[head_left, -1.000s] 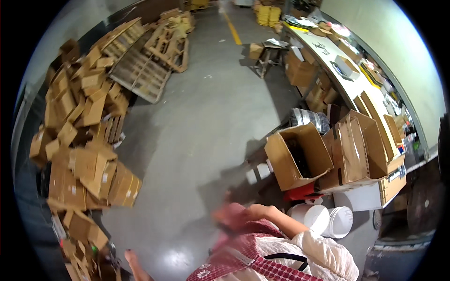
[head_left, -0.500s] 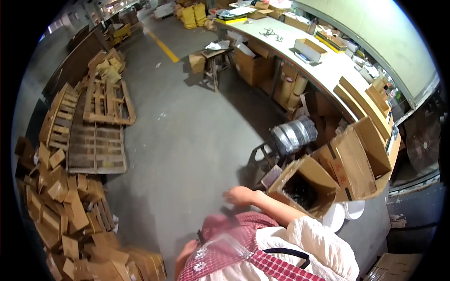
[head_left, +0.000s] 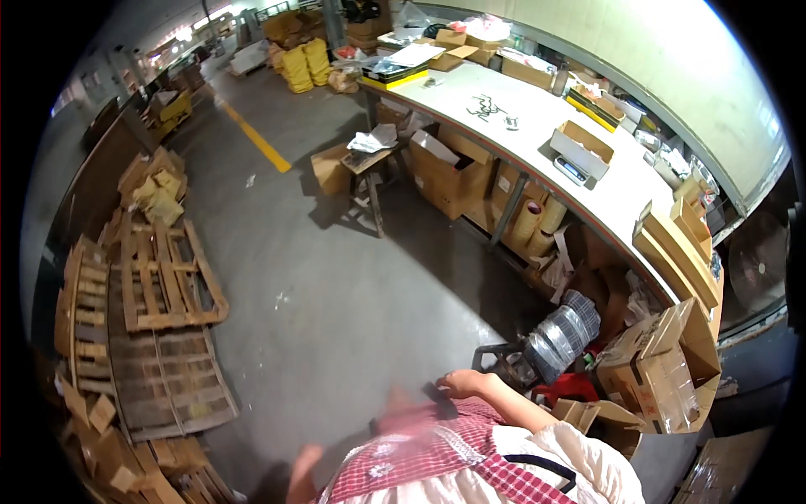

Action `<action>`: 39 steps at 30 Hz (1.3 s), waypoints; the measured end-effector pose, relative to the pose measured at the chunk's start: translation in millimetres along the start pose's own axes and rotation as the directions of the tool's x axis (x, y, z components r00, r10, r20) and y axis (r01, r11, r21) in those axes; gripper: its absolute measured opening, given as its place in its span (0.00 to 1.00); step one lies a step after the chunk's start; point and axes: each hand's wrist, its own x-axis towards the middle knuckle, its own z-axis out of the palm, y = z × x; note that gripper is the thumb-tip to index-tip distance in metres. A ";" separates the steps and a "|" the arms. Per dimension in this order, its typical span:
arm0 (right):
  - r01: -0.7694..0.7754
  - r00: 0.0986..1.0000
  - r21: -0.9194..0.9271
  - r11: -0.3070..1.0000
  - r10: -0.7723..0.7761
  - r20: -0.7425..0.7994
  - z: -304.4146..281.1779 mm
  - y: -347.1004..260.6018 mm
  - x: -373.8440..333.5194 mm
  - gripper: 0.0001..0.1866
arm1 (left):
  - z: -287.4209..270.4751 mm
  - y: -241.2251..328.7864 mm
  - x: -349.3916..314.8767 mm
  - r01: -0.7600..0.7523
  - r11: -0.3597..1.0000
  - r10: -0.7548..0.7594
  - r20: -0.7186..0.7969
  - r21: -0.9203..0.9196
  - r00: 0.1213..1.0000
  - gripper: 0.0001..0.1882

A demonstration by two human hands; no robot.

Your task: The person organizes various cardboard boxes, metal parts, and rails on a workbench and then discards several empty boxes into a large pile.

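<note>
Beside the black frame [head_left: 497, 363] and plastic-wrapped bundle [head_left: 561, 340], the right hand [head_left: 460, 383] is partly curled; its hold, like the blurred left hand's [head_left: 307, 457], cannot be told. A passing foot could catch the frame.

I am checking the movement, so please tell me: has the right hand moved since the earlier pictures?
Yes: forward. The right hand is now closer to the wooden stool than in both earlier pictures.
</note>
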 end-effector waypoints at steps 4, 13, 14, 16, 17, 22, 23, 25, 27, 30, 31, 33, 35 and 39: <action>0.139 0.923 0.175 0.975 -0.064 -0.378 -63.7 34.9 31.2 0.17 | -205.8 194.7 39.8 -0.252 0.924 0.346 -0.343 0.289 0.873 0.21; -0.101 0.952 0.199 0.975 0.153 -0.267 -225.2 216.8 62.1 0.22 | -367.2 642.5 16.2 -0.739 0.658 0.727 -0.373 0.143 0.576 0.20; -0.093 0.914 0.189 0.978 0.160 -0.374 -256.8 236.8 63.2 0.20 | -372.5 681.6 17.2 -0.798 0.495 0.865 -0.285 0.344 0.413 0.20; -0.121 0.787 0.212 0.970 0.224 -0.575 -306.2 278.9 60.2 0.18 | -377.3 760.2 5.3 -0.819 0.172 0.984 -0.063 0.547 0.164 0.20; -0.148 0.690 0.240 0.959 0.274 -0.670 -331.5 299.9 58.3 0.17 | -389.6 810.3 -17.6 -0.820 0.045 0.997 0.027 0.571 0.073 0.19; 0.032 0.369 0.392 0.919 0.354 -0.859 -493.7 313.9 38.4 0.16 | -449.3 997.5 -42.8 -0.790 -0.179 0.948 -0.112 0.586 -0.298 0.14; 0.020 0.311 0.409 0.912 0.383 -0.870 -505.7 336.8 43.4 0.16 | -458.0 1037.5 -45.9 -0.788 -0.200 0.933 -0.133 0.582 -0.335 0.13; -0.001 0.238 0.418 0.908 0.407 -0.882 -537.5 363.4 53.8 0.19 | -478.5 1103.3 -45.5 -0.765 -0.200 0.917 -0.157 0.612 -0.366 0.14; -0.127 0.166 0.370 0.920 0.387 -0.907 -576.0 381.6 72.5 0.24 | -499.1 1162.7 -26.3 -0.655 -0.145 0.912 -0.157 0.741 -0.379 0.17; -0.290 0.052 0.470 0.833 0.505 -0.862 -620.5 421.9 101.7 0.34 | -495.9 1247.5 -30.1 -0.600 -0.091 0.876 -0.223 0.795 -0.428 0.23; -0.338 0.001 0.519 0.785 0.552 -0.834 -637.7 431.0 113.8 0.36 | -495.3 1270.3 -33.3 -0.612 -0.047 0.906 -0.224 0.789 -0.358 0.27; -0.456 -0.054 0.554 0.697 0.600 -0.798 -660.6 459.3 134.3 0.40 | -485.0 1311.3 -42.4 -0.634 0.032 0.951 -0.218 0.773 -0.218 0.35; -0.489 -0.107 0.646 0.586 0.695 -0.711 -685.6 472.0 152.9 0.41 | -473.3 1337.2 -41.7 -0.574 0.090 0.960 -0.225 0.814 -0.169 0.42; -0.678 -0.199 0.537 0.502 0.578 -0.792 -700.5 478.0 181.7 0.32 | -462.9 1355.9 -34.7 -0.511 0.002 0.922 -0.199 0.860 -0.331 0.33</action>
